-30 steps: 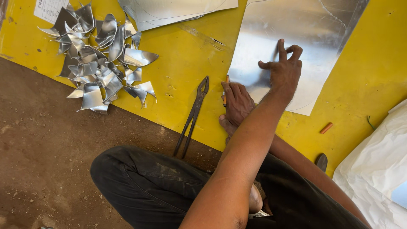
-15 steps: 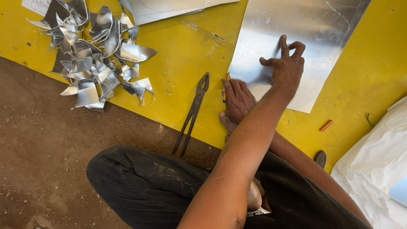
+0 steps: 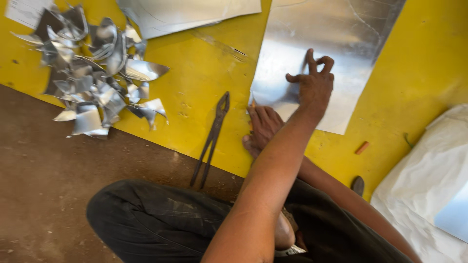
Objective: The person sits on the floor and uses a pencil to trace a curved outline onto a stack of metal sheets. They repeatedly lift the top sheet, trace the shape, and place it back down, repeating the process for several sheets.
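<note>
Your left hand (image 3: 314, 85) rests on the shiny metal sheet (image 3: 336, 44), which lies flat on the yellow surface (image 3: 204, 73); the thumb and a bent forefinger curl toward each other while the remaining fingers spread and press down on the sheet, and the hand grips nothing. Your forearms cross: the left one runs over the right, so your right hand (image 3: 263, 129) appears to the left of it in the view. The right hand sits at the sheet's lower left corner, fingers drawn together around a small slender orange-tipped item; it is too hidden to say what kind of item it is. Just beside that hand, to the left in the view, a pair of long-handled pincers (image 3: 212, 139) lies on the yellow surface with its handles reaching onto the brown floor (image 3: 73, 185), untouched by either hand. A heap of curled metal offcuts (image 3: 92, 68) lies well apart at upper left, and a second metal sheet (image 3: 185, 14) lies along the top edge. A short orange stub (image 3: 362, 147) lies on the yellow below the first sheet, near a white sack (image 3: 429, 185) at right. Your dark-trousered knee (image 3: 161, 219) fills the lower foreground.
</note>
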Demonstrator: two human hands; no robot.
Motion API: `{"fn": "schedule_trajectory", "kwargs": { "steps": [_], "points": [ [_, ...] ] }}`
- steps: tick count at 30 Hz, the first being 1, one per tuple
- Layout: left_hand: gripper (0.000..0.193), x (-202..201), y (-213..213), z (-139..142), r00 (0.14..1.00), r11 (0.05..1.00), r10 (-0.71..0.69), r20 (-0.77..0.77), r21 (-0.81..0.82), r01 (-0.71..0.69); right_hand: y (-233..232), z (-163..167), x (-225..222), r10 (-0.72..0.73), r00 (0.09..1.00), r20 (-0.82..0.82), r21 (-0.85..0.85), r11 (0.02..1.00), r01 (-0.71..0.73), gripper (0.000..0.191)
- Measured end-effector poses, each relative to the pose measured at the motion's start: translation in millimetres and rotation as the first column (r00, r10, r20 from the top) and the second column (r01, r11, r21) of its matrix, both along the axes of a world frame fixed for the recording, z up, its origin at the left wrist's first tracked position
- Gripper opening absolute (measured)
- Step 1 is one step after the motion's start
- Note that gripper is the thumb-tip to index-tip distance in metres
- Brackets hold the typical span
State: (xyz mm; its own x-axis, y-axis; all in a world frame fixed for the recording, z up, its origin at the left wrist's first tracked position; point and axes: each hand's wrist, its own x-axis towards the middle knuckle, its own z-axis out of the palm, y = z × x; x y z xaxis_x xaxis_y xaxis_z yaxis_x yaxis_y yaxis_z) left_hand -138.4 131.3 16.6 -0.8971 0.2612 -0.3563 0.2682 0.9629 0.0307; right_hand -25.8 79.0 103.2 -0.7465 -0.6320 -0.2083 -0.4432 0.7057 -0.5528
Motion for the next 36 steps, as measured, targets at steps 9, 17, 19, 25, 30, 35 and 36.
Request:
{"fn": "schedule_trajectory", "kwargs": {
  "steps": [9, 17, 19, 25, 30, 35, 36],
  "points": [
    [0.081, -12, -21, -17, 0.977, 0.981, -0.186, -0.102, 0.030, 0.190, 47, -39, 28, -0.245, 0.911, 0.332, 0.082, 0.970, 0.231, 0.060],
    [0.043, -20, -27, -29, 0.981, 0.954, -0.183, 0.065, 0.254, 0.161, 83, -59, 43, 0.100, 0.982, -0.159, 0.155, 0.985, -0.075, 0.041],
    [0.046, -23, -35, -38, 0.990, 0.909, -0.124, -0.065, 0.393, 0.140, 83, -55, 45, 0.064, 0.988, -0.143, 0.129, 0.991, -0.046, 0.041],
    [0.037, -27, -55, -58, 0.995, 0.866, -0.069, -0.071, 0.490, 0.095, 91, -42, 43, -0.011, 0.989, -0.149, 0.039, 0.999, 0.017, 0.052],
    [0.037, -23, -55, -43, 0.991, 0.857, -0.031, -0.131, 0.507, 0.094, 97, -33, 41, -0.017, 0.987, -0.163, 0.053, 0.998, 0.026, 0.057],
    [0.033, -4, -84, -10, 0.992, 0.698, 0.093, -0.081, 0.717, -0.007, 124, -6, 45, -0.298, 0.951, -0.082, -0.134, 0.949, 0.286, 0.033],
    [0.020, 3, -91, -4, 0.985, 0.601, 0.173, 0.014, 0.791, -0.117, 135, -2, 42, -0.396, 0.918, -0.037, -0.178, 0.906, 0.384, 0.027]
  ]
}}
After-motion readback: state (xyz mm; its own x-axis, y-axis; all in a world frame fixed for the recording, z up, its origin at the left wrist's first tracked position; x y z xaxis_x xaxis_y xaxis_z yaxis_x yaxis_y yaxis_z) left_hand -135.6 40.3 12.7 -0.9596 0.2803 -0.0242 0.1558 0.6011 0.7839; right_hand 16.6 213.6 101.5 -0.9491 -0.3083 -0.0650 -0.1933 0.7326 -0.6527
